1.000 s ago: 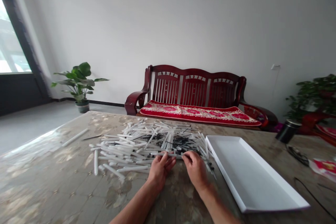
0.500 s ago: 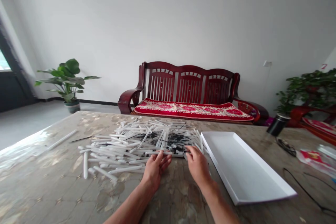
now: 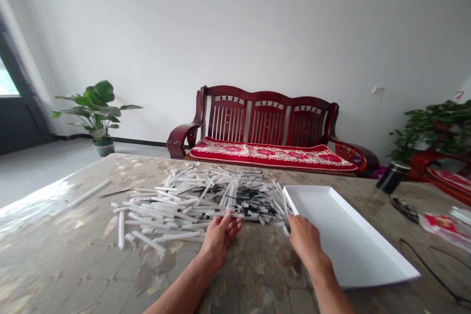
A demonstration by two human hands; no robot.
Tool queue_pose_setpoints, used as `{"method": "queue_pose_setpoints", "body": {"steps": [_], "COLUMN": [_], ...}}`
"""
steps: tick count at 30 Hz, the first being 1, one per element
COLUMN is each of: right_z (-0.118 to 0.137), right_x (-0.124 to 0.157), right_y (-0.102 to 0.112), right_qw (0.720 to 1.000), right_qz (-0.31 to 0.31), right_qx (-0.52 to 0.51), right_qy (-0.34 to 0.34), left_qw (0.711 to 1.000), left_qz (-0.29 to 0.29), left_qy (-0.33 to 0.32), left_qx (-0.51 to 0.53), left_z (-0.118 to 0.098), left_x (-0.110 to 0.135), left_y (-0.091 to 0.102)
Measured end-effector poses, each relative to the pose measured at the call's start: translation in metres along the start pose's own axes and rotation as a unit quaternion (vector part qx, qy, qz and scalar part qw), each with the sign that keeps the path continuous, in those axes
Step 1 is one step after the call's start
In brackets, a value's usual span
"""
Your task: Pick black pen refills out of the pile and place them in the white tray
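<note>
A large heap of white pen barrels [image 3: 162, 213] lies across the table, with dark thin pen parts [image 3: 253, 196] mixed in at its right side. My left hand [image 3: 221, 238] is at the heap's front edge, thumb and fingers closed on a white pen barrel [image 3: 237, 215] held level. Beside the left wall of a shallow white box [image 3: 368, 250], my right hand [image 3: 304, 239] is closed, its back towards me. Its fingertips are mostly hidden beside a few pale barrels, so what they grip cannot be made out.
A single white barrel [image 3: 89, 193] and a thin dark rod [image 3: 115, 193] lie left of the heap. To the right are a black cylinder [image 3: 393, 177], dark cables [image 3: 429, 270] and a red-and-white plastic packet [image 3: 443, 225]. A wooden bench [image 3: 267, 122] stands beyond the table [image 3: 91, 260].
My right hand has moved right, from the heap's dark parts to the box's left wall. My left hand stays in nearly the same place with its barrel. The view has shifted slightly.
</note>
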State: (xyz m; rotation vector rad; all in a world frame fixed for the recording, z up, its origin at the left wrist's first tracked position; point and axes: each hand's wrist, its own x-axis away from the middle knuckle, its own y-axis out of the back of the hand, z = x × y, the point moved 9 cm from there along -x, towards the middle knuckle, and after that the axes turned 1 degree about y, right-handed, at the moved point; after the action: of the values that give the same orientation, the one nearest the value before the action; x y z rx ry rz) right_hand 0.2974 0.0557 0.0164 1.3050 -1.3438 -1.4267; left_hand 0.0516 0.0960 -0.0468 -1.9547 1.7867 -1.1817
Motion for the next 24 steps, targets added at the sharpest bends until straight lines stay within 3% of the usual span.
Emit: {"method": "queue_pose_setpoints", "body": {"steps": [3, 6, 10, 13, 16, 19, 24], "right_z": [0.001, 0.015, 0.052, 0.07, 0.079, 0.083, 0.086], "right_x": [-0.002, -0.006, -0.007, -0.01, -0.013, -0.014, -0.014], "right_y": [0.011, 0.022, 0.013, -0.011, -0.025, -0.027, -0.025], "right_qw": [0.998, 0.974, 0.864, 0.773, 0.718, 0.699, 0.72], "right_qz": [-0.02, -0.091, -0.127, -0.105, -0.111, -0.133, -0.146], "right_qx": [-0.045, -0.208, -0.478, -0.623, -0.687, -0.703, -0.678], "right_qy": [-0.025, 0.005, 0.092, 0.053, 0.005, -0.008, 0.003], "left_qw": [1.0, 1.0, 1.0, 0.999, 0.999, 0.999, 0.999], "left_qz": [0.001, 0.003, 0.007, 0.016, 0.024, 0.023, 0.032], "left_qy": [0.002, 0.002, -0.001, -0.006, -0.017, -0.021, -0.017], "left_qx": [0.006, 0.012, 0.022, 0.027, 0.029, 0.03, 0.018], "left_z": [0.001, 0.002, 0.001, -0.001, -0.003, -0.004, 0.0], "left_x": [-0.001, -0.001, -0.001, -0.003, -0.008, -0.012, -0.012], "left_y": [0.0, 0.0, -0.003, -0.005, -0.007, -0.006, -0.008]}}
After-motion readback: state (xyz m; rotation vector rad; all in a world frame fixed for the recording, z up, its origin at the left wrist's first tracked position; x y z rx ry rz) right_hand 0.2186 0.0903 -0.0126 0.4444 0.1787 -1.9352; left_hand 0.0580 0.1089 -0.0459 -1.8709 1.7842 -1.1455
